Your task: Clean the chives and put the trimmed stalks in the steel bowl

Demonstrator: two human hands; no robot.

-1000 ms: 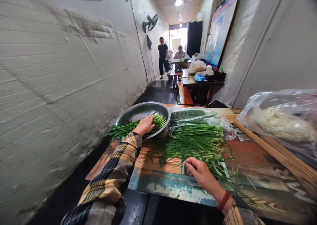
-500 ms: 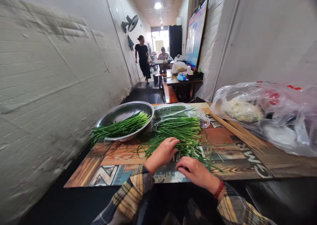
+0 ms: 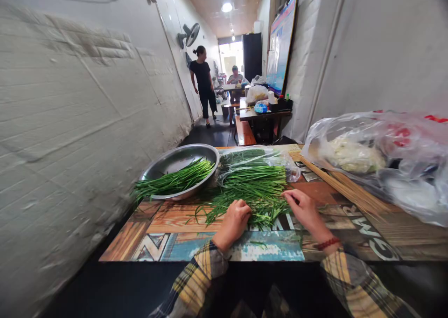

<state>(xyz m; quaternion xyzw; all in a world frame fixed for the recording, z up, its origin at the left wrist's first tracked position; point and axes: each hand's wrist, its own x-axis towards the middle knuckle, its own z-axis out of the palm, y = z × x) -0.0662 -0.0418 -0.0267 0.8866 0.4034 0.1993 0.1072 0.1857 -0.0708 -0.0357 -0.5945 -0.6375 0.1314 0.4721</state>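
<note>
A pile of garlic chives lies across the table, its pale cut ends toward the right. At the near side of this pile my left hand is closed, fingers curled over some chives whose stalks stick out to its right. My right hand, with a red bead bracelet at the wrist, is at the right end of the pile. Its thumb and fingertips are pinched together by the stalk ends; what is between them is too small to make out. Loose trimmed bits lie below the hands.
A steel basin with more chives stands at the left. Clear plastic wrap covers the pile's far part. To the right are wooden skewers and a plastic bag. A person stands in the aisle; another sits farther back.
My right hand has moved right and away from me, from the table's near side to the stalk ends. My left hand has come slightly nearer to me. The person in the aisle has stepped closer.
</note>
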